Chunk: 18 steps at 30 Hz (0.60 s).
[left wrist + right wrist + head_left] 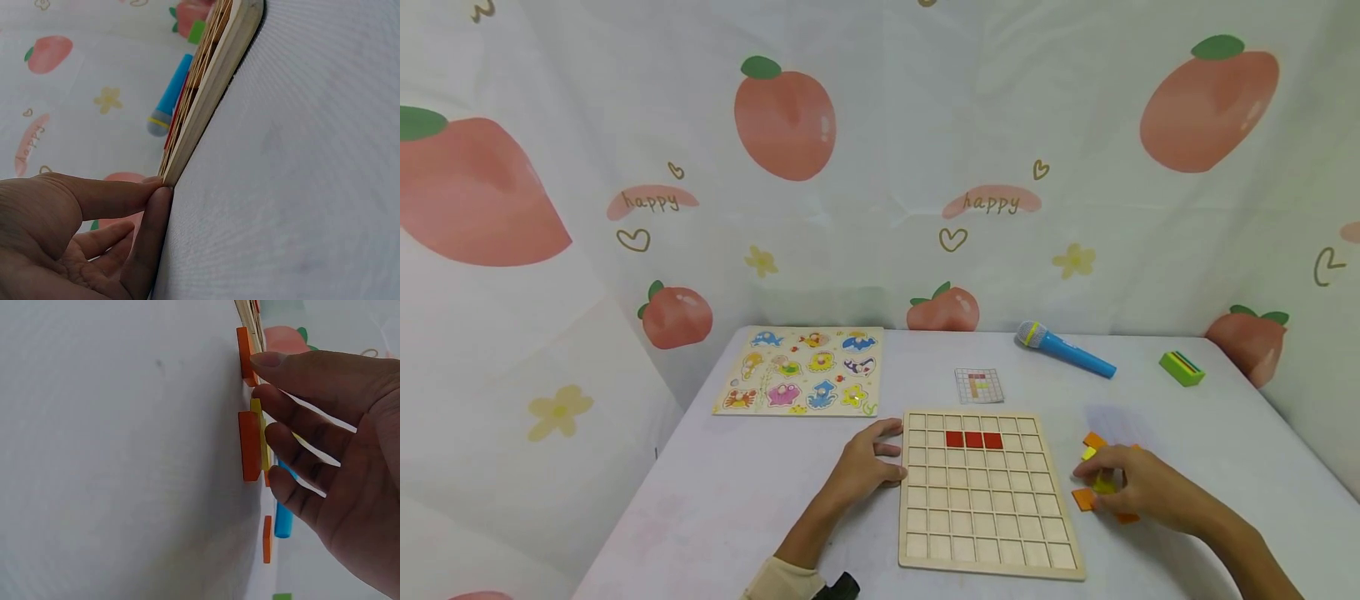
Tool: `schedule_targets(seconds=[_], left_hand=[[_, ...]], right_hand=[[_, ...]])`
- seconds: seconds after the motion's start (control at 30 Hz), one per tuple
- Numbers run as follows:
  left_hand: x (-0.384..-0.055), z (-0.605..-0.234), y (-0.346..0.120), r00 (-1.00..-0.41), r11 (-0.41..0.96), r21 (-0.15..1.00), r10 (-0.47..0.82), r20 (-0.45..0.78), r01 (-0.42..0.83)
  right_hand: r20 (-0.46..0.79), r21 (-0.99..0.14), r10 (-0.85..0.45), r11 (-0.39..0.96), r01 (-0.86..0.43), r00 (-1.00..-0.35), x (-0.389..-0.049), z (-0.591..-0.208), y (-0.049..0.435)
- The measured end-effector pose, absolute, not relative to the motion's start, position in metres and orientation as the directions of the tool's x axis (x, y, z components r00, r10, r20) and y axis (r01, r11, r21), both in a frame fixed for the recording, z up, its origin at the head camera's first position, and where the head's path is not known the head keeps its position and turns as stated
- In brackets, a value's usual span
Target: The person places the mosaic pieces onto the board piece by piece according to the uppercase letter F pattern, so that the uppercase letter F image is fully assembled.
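A wooden grid board (985, 500) lies on the table with three red square tiles (973, 440) side by side in one of its upper rows. My left hand (861, 467) touches the board's left edge with its thumb and fingertips; the left wrist view shows these fingertips (159, 194) right at the wooden rim. To the right of the board my right hand (1138, 487) reaches over loose orange and yellow tiles, fingers slightly bent and spread. Around its fingertips are a yellow tile (1103, 483) and an orange tile (1083, 499). In the right wrist view the thumb overlaps an orange tile (244, 356).
Behind the board lies a small printed grid card (979, 386). A sea-animal puzzle board (805, 400) is at the back left. A blue toy microphone (1071, 354) and a green block (1182, 368) lie at the back right. A fruit-print cloth (880, 250) hangs behind the table.
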<state>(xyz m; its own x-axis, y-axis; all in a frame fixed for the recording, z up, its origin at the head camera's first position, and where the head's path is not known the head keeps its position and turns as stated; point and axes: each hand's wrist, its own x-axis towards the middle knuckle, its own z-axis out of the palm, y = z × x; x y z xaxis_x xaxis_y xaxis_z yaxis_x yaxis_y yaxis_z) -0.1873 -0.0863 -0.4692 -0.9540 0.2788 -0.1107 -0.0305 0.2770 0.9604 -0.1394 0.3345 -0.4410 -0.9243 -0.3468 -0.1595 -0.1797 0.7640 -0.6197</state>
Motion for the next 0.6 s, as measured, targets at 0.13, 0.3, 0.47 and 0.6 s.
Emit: schedule_targets(seconds=[0.13, 0.3, 0.47, 0.6], left_hand=[[-0.1874, -0.4693, -0.0859, -0.954, 0.276, 0.960, 0.278, -0.115, -0.036], [-0.1872, -0.4688, -0.0858, -0.953, 0.279, 0.960, 0.279, -0.117, -0.036], [-0.1879, -0.4706, -0.0856, -0.954, 0.294, 0.955, 0.275, -0.122, -0.037], [-0.1890, -0.4712, -0.0852, -0.955, 0.299, 0.953, 0.270, -0.124, -0.039]], right_hand=[[-0.158, -0.663, -0.380, 0.725, -0.187, -0.912, -0.1381, -0.4422, 0.3355], [-0.126, -0.660, -0.421, 0.712, -0.241, -0.898, -0.1386, -0.4434, 0.3361], [-0.089, -0.656, -0.448, 0.699, -0.286, -0.890, -0.1380, -0.4456, 0.3360], [-0.108, -0.653, -0.438, 0.708, -0.269, -0.892, -0.1387, -0.4455, 0.3346]])
